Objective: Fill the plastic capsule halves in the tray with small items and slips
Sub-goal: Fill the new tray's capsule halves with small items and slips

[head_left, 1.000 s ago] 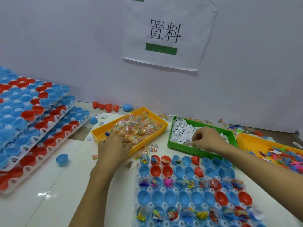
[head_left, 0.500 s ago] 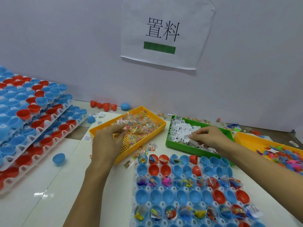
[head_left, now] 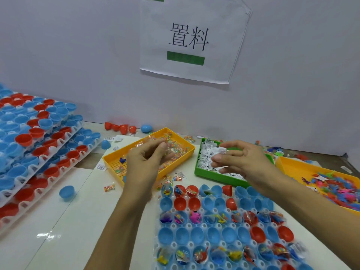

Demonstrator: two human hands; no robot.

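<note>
Left grip [head_left: 148, 158] pinches packets; right grip [head_left: 237, 158] pinches slips [head_left: 223, 151]

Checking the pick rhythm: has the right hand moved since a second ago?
Yes. The right hand has lifted off the slips in the green bin and now hovers above its near edge, pinching a white slip.

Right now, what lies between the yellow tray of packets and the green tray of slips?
In the head view, only bare white table separates yellow tray from green tray.
</note>
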